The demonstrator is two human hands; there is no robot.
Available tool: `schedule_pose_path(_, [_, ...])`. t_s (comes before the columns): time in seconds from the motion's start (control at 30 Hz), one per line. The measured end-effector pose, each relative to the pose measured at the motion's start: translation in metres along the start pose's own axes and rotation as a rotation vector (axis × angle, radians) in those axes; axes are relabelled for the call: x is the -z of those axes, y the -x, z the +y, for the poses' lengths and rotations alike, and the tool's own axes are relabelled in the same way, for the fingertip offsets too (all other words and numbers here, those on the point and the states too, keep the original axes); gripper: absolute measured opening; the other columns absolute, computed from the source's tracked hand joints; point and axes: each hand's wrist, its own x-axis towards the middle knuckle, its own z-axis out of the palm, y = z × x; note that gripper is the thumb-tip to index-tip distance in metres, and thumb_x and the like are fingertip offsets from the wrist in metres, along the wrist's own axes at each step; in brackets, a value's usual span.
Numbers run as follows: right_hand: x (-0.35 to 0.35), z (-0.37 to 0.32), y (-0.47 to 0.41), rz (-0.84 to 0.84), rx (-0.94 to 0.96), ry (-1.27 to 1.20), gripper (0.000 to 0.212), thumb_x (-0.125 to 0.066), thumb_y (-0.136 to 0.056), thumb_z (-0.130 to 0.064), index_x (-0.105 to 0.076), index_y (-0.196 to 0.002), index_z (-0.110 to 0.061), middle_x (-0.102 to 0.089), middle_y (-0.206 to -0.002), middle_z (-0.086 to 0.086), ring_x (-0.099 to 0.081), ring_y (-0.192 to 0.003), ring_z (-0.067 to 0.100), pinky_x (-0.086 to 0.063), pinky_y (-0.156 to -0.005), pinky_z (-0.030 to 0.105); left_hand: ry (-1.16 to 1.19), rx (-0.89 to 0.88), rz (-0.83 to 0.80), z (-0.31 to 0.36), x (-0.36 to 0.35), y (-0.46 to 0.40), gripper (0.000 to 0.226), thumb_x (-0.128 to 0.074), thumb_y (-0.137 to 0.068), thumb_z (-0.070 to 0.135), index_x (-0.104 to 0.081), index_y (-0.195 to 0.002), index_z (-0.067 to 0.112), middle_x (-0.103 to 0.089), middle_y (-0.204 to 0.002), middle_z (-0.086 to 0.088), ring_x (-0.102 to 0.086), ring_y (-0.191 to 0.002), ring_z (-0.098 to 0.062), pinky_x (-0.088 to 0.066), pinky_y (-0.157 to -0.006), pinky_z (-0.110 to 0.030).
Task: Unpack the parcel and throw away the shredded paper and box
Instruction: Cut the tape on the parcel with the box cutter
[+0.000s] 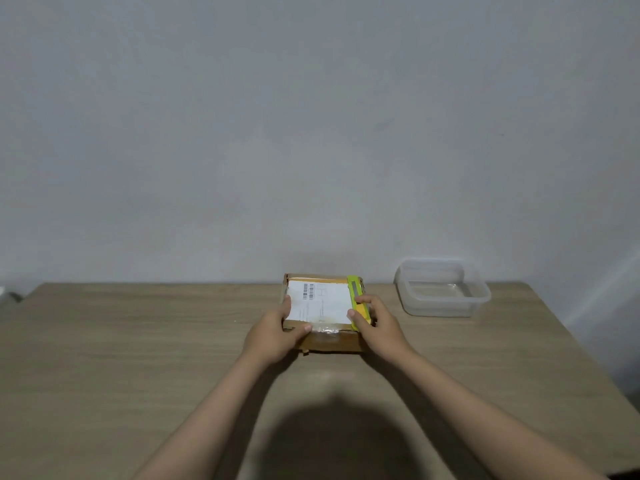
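Observation:
A small brown cardboard parcel (332, 341) lies closed near the far middle of the wooden table, with a white shipping label (322, 301) on top and clear tape along its near edge. A yellow-green utility knife (356, 292) lies along the right side of the parcel's top. My left hand (277, 332) grips the parcel's near-left corner, thumb on the taped edge. My right hand (377, 325) holds the lower part of the knife, fingers wrapped over it at the parcel's right edge. Whether the blade is out is not visible.
A clear, empty plastic container (443, 289) stands at the back right of the table (138, 358), close to the grey wall. The table's right edge runs diagonally at the far right. A dark shadow falls on the near middle of the table.

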Motion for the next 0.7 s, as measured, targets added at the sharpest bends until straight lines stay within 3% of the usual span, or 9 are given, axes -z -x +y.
schedule_pose_path(0.17, [0.009,0.003,0.063,0.004,0.024,0.015,0.022,-0.064,-0.085,-0.033,-0.055,-0.105,-0.032,-0.064,-0.082,0.004,-0.051,-0.065,0.013,-0.043,-0.063,0.028,0.052,0.008,0.049,0.001,-0.011,0.074,0.079,-0.072,-0.077,0.041,-0.035,-0.144,0.020,-0.057,-0.134,0.000,-0.056,-0.119,-0.018,-0.047,-0.095,-0.035])
schedule_pose_path(0.33, [0.009,0.017,0.111,0.006,0.015,0.024,0.021,-0.064,-0.085,-0.030,-0.055,-0.104,-0.029,-0.064,-0.084,0.013,-0.052,-0.067,0.015,-0.043,-0.064,0.029,0.058,0.012,0.041,-0.011,-0.021,0.123,0.079,-0.072,-0.075,0.047,-0.038,-0.142,0.021,-0.062,-0.129,-0.001,-0.058,-0.116,-0.018,-0.050,-0.092,-0.035])
schedule_pose_path(0.47, [0.008,0.025,0.129,0.000,-0.016,0.020,0.023,-0.065,-0.085,-0.029,-0.053,-0.105,-0.029,-0.058,-0.074,0.000,-0.049,-0.063,0.012,-0.042,-0.062,0.027,0.091,0.004,0.011,-0.014,-0.027,0.138,0.088,-0.064,-0.065,0.056,-0.039,-0.142,0.020,-0.060,-0.131,0.002,-0.058,-0.117,-0.013,-0.049,-0.093,-0.031])
schedule_pose_path(0.57, [0.011,0.026,0.130,-0.002,-0.030,0.027,0.024,-0.065,-0.085,-0.025,-0.053,-0.106,-0.028,-0.059,-0.078,-0.001,-0.049,-0.063,0.012,-0.041,-0.063,0.024,0.118,0.002,0.012,-0.017,-0.030,0.141,0.084,-0.071,-0.069,0.050,-0.040,-0.142,0.024,-0.067,-0.113,0.009,-0.062,-0.096,-0.002,-0.049,-0.087,-0.025])
schedule_pose_path(0.63, [0.017,0.027,0.128,0.024,-0.042,0.034,0.024,-0.062,-0.086,-0.016,-0.056,-0.108,-0.023,-0.062,-0.087,0.000,-0.054,-0.069,0.012,-0.043,-0.067,0.022,0.162,-0.006,0.027,-0.021,-0.032,0.142,0.077,-0.077,-0.073,0.039,-0.043,-0.140,0.024,-0.062,-0.109,0.018,-0.057,-0.084,0.014,-0.046,-0.082,-0.012])
schedule_pose_path(0.7, [0.024,0.027,0.127,0.079,-0.071,0.007,0.024,-0.058,-0.087,-0.006,-0.059,-0.106,-0.020,-0.067,-0.095,0.006,-0.064,-0.081,0.018,-0.049,-0.076,0.026,0.183,-0.005,0.045,-0.022,-0.032,0.140,0.073,-0.079,-0.072,0.035,-0.047,-0.136,0.022,-0.058,-0.118,0.017,-0.058,-0.092,0.013,-0.044,-0.082,-0.008])
